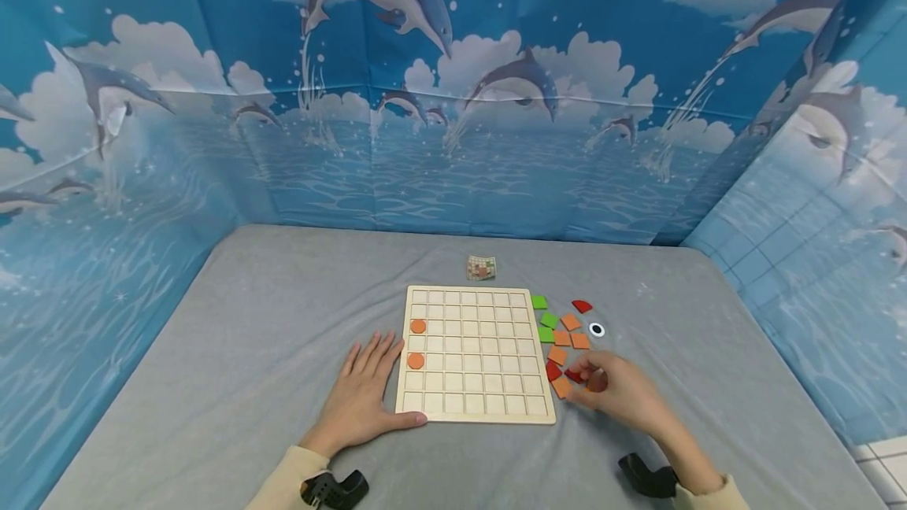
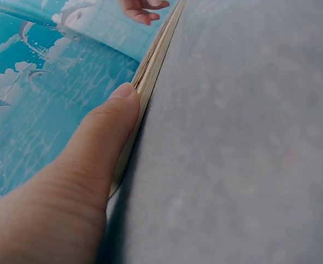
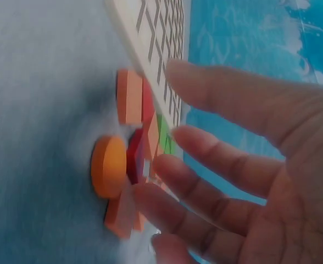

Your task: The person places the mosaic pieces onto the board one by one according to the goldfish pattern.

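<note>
A pale wooden grid board (image 1: 475, 354) lies on the grey cloth, with two orange discs in cells of its left part. My left hand (image 1: 364, 396) rests at the board's lower left corner, the thumb along the front edge and the fingers spread by the left side. Over the loose pieces right of the board hovers my right hand (image 1: 627, 392), fingers slightly bent and thumb apart. Nothing shows between its fingers in the right wrist view. Below them lie an orange disc (image 3: 109, 166), an orange square (image 3: 129, 96) and a dark red piece (image 3: 135, 157).
Green squares (image 1: 539, 302), several orange squares (image 1: 579, 341), a red quarter-round piece (image 1: 582, 306) and a white eye-like disc (image 1: 597, 330) lie right of the board. A small patterned card (image 1: 482, 267) lies behind it. A dolphin-print curtain (image 1: 453, 164) surrounds the table.
</note>
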{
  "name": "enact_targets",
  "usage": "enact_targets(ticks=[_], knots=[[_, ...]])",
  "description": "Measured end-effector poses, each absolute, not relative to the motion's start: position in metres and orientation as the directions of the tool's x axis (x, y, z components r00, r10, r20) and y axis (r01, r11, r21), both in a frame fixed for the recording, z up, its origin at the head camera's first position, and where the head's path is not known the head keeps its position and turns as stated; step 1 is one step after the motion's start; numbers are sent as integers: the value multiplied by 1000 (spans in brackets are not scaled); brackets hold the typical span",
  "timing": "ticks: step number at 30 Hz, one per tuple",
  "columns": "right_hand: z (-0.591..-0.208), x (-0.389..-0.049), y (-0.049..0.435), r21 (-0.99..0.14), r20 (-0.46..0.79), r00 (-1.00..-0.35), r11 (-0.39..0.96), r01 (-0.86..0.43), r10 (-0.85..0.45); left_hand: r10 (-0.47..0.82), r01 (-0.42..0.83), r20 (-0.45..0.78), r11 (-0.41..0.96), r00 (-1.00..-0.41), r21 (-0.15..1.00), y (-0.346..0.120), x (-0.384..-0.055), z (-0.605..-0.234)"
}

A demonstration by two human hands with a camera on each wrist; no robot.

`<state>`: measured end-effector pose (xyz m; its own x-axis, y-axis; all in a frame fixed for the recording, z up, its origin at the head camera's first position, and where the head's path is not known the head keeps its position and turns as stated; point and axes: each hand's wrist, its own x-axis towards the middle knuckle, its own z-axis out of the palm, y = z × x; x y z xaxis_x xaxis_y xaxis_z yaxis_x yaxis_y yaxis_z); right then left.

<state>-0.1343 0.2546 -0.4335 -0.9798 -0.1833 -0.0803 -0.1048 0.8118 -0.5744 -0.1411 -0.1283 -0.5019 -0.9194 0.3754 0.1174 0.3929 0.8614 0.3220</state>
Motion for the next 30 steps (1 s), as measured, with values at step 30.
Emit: enact_targets(ticks=[30], knots=[[-442, -134, 273, -484, -270, -949, 875, -12, -163, 374, 393, 121, 867, -919, 307, -129, -142, -502]])
